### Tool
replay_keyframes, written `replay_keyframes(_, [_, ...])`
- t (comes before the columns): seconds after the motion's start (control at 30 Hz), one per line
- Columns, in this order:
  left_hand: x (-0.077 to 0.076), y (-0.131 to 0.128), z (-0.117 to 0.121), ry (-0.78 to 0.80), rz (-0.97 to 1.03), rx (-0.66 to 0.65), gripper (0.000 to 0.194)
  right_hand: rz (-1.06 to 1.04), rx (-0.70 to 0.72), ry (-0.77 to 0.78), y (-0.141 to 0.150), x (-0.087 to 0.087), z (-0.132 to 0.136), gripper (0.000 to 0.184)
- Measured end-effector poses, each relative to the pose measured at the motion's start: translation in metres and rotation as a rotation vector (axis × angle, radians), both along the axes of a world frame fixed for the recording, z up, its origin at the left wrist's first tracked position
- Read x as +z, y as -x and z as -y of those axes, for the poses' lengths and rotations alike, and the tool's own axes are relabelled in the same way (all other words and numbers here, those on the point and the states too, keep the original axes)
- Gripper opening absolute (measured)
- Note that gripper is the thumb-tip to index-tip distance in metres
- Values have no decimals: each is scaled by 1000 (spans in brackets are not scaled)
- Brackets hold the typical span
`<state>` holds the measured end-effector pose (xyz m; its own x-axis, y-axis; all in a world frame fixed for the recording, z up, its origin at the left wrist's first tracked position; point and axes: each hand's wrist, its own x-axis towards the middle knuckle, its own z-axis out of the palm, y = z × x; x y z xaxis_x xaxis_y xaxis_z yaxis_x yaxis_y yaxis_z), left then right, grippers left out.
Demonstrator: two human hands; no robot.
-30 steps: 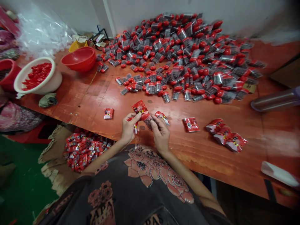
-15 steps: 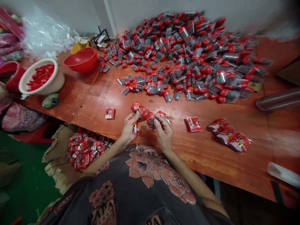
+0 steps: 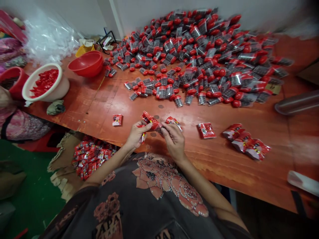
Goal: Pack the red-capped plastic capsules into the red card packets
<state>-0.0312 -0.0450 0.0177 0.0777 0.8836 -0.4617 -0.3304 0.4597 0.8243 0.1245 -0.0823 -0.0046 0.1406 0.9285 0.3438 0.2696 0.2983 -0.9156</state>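
Note:
My left hand (image 3: 136, 135) is closed on a red printed wrapper (image 3: 150, 120), its thumb pressed on top. Another bit of red printed wrapping shows below those fingers. My right hand (image 3: 174, 139) pinches the dark end of a small clear container at the wrapper's right side; most of the container is hidden in the wrapper and behind my fingers. Just beyond the right fingers lies a red packet (image 3: 174, 122). A flat stack of red wrappers (image 3: 206, 130) rests to the right, and a single red packet (image 3: 117, 119) to the left.
A large heap of red-capped clear containers (image 3: 189, 56) covers the table's back. Several red wrappers (image 3: 246, 141) lie right. At left stand a white bowl (image 3: 61, 71) of red pieces and a red bowl (image 3: 86, 64). Below the edge, a carton (image 3: 58, 166) holds red packets. A person's sleeve (image 3: 18, 124) shows far left.
The red-capped container, held apart at the wrapper's mouth before, has moved left into the wrapper. My right hand's fingers have come closer to the left hand.

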Motion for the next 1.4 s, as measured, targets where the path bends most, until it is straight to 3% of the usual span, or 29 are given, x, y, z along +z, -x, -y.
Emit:
replay_keyframes(0.2, [1, -6, 2, -45, 58, 108, 34, -63, 32, 41, 5, -7, 0, 33])
replay_keyframes(0.4, [5, -8, 3, -121, 43, 218, 32, -27, 211, 92, 4, -11, 2, 35])
replay_keyframes(0.6, [4, -16, 11, -115, 14, 220, 37, -206, 250, 238, 11, -15, 2, 35])
replay_keyframes(0.73, [4, -20, 14, -184, -1, 294, 38, -335, 280, 321, 12, -12, 3, 31])
replay_keyframes(0.97, [2, -8, 15, -206, 32, 302, 30, -407, 520, 401, 5, -4, 14, 31])
replay_keyframes(1.17, [-1, -3, 23, -15, 165, 133, 19, -608, 365, 474, 0, -10, 25, 38])
replay_keyframes(1.4, [-19, -21, 27, -77, 104, 181, 27, -476, 364, 413, 3, -20, 40, 31])
